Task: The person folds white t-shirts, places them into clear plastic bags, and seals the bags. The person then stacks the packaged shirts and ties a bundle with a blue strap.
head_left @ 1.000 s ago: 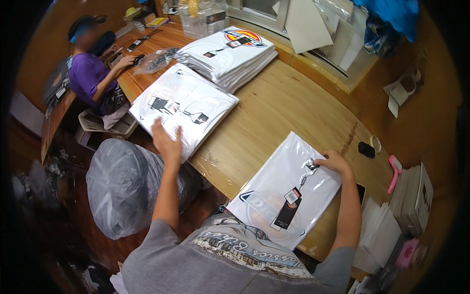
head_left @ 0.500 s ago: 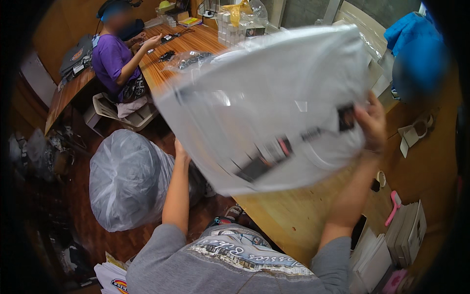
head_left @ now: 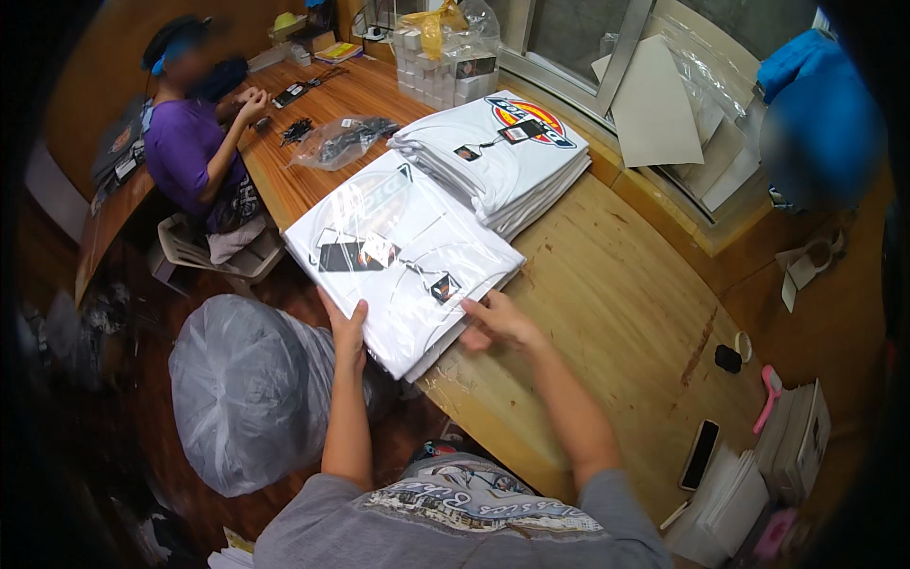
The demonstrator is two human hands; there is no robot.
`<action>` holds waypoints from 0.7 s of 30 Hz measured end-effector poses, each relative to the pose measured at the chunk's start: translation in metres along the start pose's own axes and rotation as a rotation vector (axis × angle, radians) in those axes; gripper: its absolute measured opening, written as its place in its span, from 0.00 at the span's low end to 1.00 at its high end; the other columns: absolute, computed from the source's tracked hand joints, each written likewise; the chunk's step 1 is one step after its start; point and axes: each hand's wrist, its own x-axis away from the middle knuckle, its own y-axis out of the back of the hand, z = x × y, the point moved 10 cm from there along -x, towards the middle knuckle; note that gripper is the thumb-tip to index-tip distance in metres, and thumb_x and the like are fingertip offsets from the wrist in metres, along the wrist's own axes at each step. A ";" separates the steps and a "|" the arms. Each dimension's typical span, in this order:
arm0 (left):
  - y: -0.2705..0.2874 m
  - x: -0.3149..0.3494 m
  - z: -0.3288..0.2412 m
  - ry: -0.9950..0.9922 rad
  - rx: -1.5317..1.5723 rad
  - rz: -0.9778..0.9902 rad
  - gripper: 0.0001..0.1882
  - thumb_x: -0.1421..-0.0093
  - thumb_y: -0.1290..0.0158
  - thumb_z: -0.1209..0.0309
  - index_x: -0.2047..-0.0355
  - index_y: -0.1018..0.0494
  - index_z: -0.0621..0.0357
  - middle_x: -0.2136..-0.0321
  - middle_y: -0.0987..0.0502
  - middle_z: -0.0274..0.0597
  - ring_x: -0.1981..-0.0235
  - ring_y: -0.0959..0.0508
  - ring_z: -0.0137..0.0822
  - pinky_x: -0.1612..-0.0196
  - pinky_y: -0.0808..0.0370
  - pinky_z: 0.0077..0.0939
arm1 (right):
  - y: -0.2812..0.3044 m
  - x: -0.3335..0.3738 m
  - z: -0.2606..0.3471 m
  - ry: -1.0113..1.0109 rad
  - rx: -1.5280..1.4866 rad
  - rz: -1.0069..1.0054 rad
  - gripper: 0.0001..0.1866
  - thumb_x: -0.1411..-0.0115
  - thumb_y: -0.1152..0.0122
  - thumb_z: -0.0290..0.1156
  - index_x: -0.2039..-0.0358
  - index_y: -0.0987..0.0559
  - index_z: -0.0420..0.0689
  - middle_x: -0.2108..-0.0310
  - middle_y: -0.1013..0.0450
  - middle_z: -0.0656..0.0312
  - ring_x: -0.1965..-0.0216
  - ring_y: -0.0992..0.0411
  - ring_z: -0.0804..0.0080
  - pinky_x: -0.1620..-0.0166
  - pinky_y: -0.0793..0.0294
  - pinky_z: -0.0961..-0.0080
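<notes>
Two bare hands framed the near end of a bagged white shirt (head_left: pixel 403 277), well apart from each other, with a corner of the package between them. The left hand (head_left: pixel 347 327) was at the edge on the person's left, its thumb lying over the clear film and its fingers running along the side; whether they pinched the edge or only pressed against it could not be told. The right hand (head_left: pixel 500 324) was at the opposite edge, thumb close to the small neck label (head_left: pixel 444 287), the other fingers blurred and lower down, so its hold could not be told either.

The shirt lay flat on top of a low pile along the near edge of the tabletop (head_left: pixel 607 322), just in front of a taller stack of folded white shirts (head_left: pixel 540 185). It lay ahead of the person, slightly to the left, both forearms reaching up to it.

It looked light and soft, a folded cloth likely to sag if lifted by one corner. The glossy film seemed apt to slip against a neighbouring package, and it could crease or tear under a hard pinch. Opposite edges, fingers beneath and thumbs above, looked the surest place to take hold, clear of the loose black hang tag (head_left: pixel 349 258).
</notes>
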 end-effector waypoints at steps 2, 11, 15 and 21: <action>0.011 0.001 -0.013 -0.087 -0.208 -0.188 0.44 0.54 0.49 0.79 0.44 0.66 0.60 0.44 0.55 0.49 0.45 0.49 0.40 0.45 0.53 0.28 | 0.049 0.002 0.021 -0.048 0.462 -0.082 0.13 0.48 0.49 0.31 0.66 0.34 0.35 0.74 0.31 0.54 0.84 0.32 0.75 0.85 0.33 0.82; -0.176 -0.191 -0.093 -0.826 -0.918 0.171 0.19 0.49 0.54 0.69 0.56 0.37 0.64 0.61 0.32 0.53 0.56 0.36 0.48 0.52 0.42 0.34 | 0.136 -0.074 0.117 0.416 -0.115 -0.464 0.22 0.50 0.48 0.27 0.56 0.37 0.29 0.72 0.31 0.55 0.77 0.32 0.76 0.74 0.31 0.84; -0.229 -0.258 -0.058 -0.476 -1.008 0.299 0.18 0.50 0.53 0.62 0.66 0.30 0.66 0.68 0.28 0.55 0.64 0.29 0.49 0.60 0.34 0.35 | 0.136 -0.082 0.106 0.355 -0.340 -0.487 0.17 0.51 0.48 0.26 0.62 0.35 0.30 0.71 0.32 0.55 0.77 0.32 0.73 0.73 0.30 0.81; -0.266 -0.280 -0.032 -0.309 -1.347 0.459 0.25 0.56 0.44 0.58 0.65 0.31 0.68 0.68 0.28 0.57 0.68 0.27 0.48 0.64 0.32 0.32 | 0.126 -0.079 0.116 0.273 -0.350 -0.411 0.16 0.51 0.47 0.29 0.64 0.34 0.33 0.74 0.34 0.58 0.75 0.34 0.71 0.70 0.30 0.75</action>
